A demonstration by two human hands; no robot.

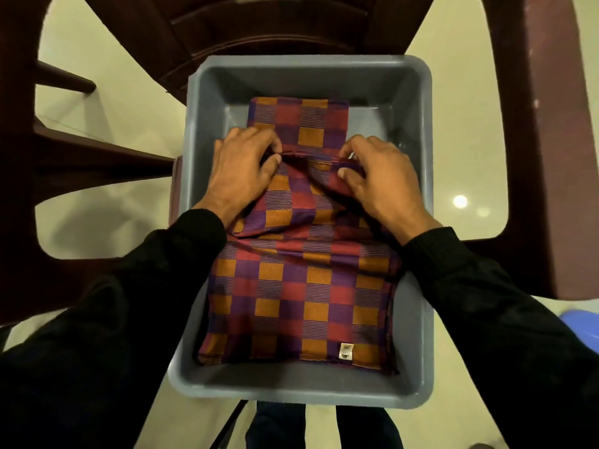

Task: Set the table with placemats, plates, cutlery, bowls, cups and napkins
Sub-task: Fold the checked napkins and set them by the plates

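A grey plastic bin (311, 71) sits on a dark brown chair and holds checked cloths in red, orange and purple. The top cloth (301, 202) is bunched and partly lifted at its far hem. My left hand (241, 171) pinches that hem on the left. My right hand (377, 179) pinches the same hem on the right. Under it lies a flat folded cloth (298, 306) with a small label near the bin's front. Another folded cloth (299, 124) lies at the far end. Anything beneath the cloths is hidden.
The brown plastic chair (246, 24) has its backrest at the top and an armrest (547, 140) on the right. Pale tiled floor (107, 102) shows around it. A blue object (583, 325) peeks in at the right edge.
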